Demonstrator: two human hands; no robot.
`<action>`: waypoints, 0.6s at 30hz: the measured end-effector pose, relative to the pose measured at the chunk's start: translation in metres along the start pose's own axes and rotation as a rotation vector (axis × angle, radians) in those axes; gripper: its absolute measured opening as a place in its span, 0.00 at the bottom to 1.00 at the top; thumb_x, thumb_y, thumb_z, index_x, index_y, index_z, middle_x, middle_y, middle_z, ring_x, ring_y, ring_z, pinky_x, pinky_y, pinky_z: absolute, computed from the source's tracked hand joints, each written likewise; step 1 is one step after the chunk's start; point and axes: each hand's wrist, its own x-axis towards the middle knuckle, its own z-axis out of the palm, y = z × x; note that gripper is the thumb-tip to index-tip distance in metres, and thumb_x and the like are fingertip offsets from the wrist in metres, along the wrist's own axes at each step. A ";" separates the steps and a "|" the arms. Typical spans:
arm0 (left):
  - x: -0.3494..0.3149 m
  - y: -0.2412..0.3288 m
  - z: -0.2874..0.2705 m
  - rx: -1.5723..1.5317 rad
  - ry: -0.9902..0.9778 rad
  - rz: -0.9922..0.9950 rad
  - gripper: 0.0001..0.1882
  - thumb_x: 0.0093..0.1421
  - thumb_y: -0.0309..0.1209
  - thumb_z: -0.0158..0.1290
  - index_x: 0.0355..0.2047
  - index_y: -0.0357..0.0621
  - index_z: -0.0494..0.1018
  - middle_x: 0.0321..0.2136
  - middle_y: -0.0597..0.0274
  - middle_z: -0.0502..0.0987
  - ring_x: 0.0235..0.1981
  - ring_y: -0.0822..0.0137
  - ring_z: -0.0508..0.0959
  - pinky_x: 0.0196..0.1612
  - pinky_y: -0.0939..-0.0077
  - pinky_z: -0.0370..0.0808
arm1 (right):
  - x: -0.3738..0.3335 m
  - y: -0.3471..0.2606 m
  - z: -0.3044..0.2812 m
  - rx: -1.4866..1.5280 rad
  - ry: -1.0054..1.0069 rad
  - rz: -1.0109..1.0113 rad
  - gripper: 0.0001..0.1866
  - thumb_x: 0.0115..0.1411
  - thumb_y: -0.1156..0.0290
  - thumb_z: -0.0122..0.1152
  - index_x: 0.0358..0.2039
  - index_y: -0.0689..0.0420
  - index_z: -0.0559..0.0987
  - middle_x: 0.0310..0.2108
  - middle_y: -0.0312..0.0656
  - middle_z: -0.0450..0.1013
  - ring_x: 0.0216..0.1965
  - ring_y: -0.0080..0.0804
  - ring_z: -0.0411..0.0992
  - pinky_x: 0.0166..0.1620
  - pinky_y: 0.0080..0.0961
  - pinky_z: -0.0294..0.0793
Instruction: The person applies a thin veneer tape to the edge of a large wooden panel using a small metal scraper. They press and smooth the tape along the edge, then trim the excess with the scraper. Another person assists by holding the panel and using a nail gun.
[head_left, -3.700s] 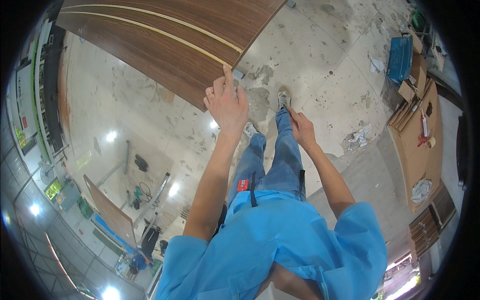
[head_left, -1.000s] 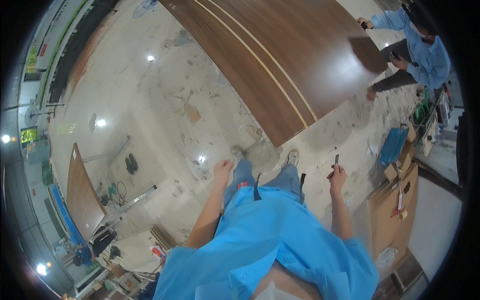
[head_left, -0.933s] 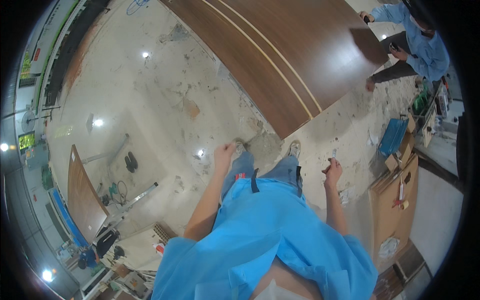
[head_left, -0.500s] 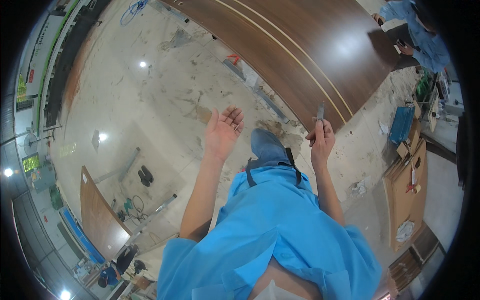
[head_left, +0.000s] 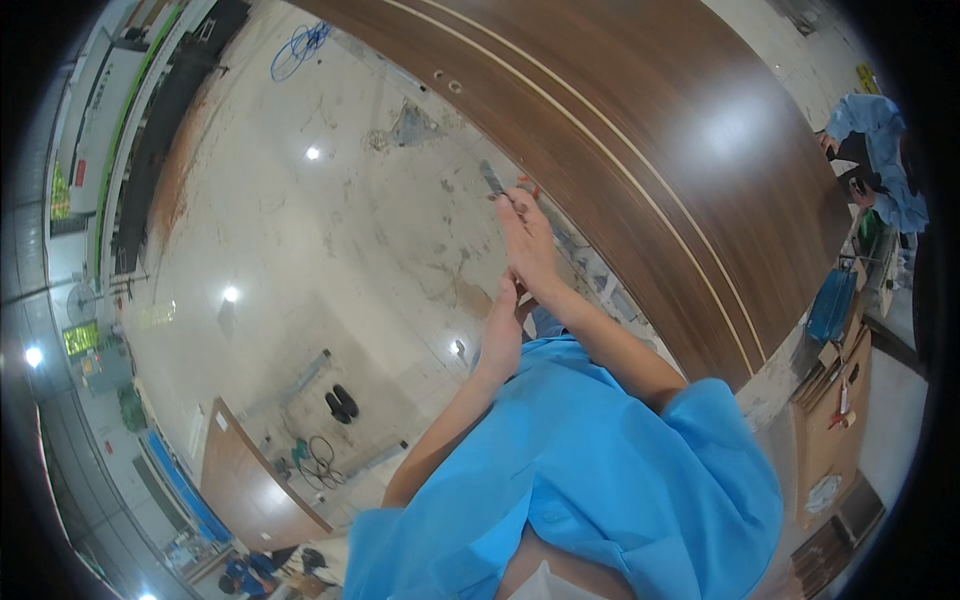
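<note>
My right hand (head_left: 528, 245) is closed round a short, flat grey metal strip-like tool (head_left: 490, 177) that sticks out past the fingers, away from me. Its exact kind is not clear. Just below, my left hand (head_left: 502, 325) touches the heel of the right hand near the wrist. Most of the left fingers are hidden behind it. Both hands are over the floor, left of a large brown wood-grain panel (head_left: 600, 90) with two thin pale gold lines along it. A red item (head_left: 529, 185) shows partly behind the right hand, by the panel's edge.
At the far right is a co-worker in a blue sleeve (head_left: 865, 115). A blue box (head_left: 830, 305) and a brown board (head_left: 835, 430) stand at right. Lower left are a smaller brown panel (head_left: 250, 470), black shoes (head_left: 342, 403) and a cable (head_left: 318, 460). Another person (head_left: 250, 575) works beyond.
My right hand has swung left and forward with the grey tool. My left hand has moved right and down to meet it. The view has shifted, so the large panel sits lower and farther right.
</note>
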 end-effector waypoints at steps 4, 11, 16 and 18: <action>0.044 0.039 -0.051 0.314 -0.080 0.157 0.37 0.78 0.54 0.33 0.74 0.37 0.54 0.68 0.53 0.64 0.69 0.58 0.63 0.68 0.56 0.63 | 0.069 -0.002 0.049 0.056 0.053 -0.110 0.18 0.74 0.59 0.55 0.52 0.61 0.78 0.38 0.35 0.77 0.39 0.20 0.70 0.45 0.24 0.72; 0.140 0.094 -0.116 0.351 -0.399 -0.099 0.34 0.79 0.51 0.32 0.72 0.37 0.56 0.69 0.54 0.63 0.70 0.59 0.63 0.69 0.57 0.62 | 0.116 0.020 0.101 0.008 0.258 -0.107 0.17 0.71 0.60 0.56 0.50 0.61 0.79 0.40 0.43 0.79 0.46 0.36 0.76 0.54 0.35 0.74; 0.185 0.129 -0.127 0.500 -0.859 -0.295 0.31 0.79 0.48 0.32 0.68 0.34 0.62 0.66 0.51 0.67 0.68 0.59 0.66 0.68 0.58 0.65 | 0.106 0.028 0.077 0.320 0.828 -0.094 0.18 0.71 0.59 0.57 0.51 0.60 0.80 0.36 0.43 0.82 0.38 0.39 0.78 0.46 0.34 0.77; 0.202 0.147 -0.123 0.711 -1.108 -0.433 0.32 0.78 0.53 0.32 0.65 0.39 0.66 0.64 0.54 0.69 0.67 0.60 0.67 0.68 0.57 0.64 | 0.075 0.041 0.051 0.463 1.029 -0.001 0.19 0.70 0.59 0.57 0.52 0.60 0.80 0.35 0.45 0.82 0.34 0.34 0.78 0.42 0.30 0.77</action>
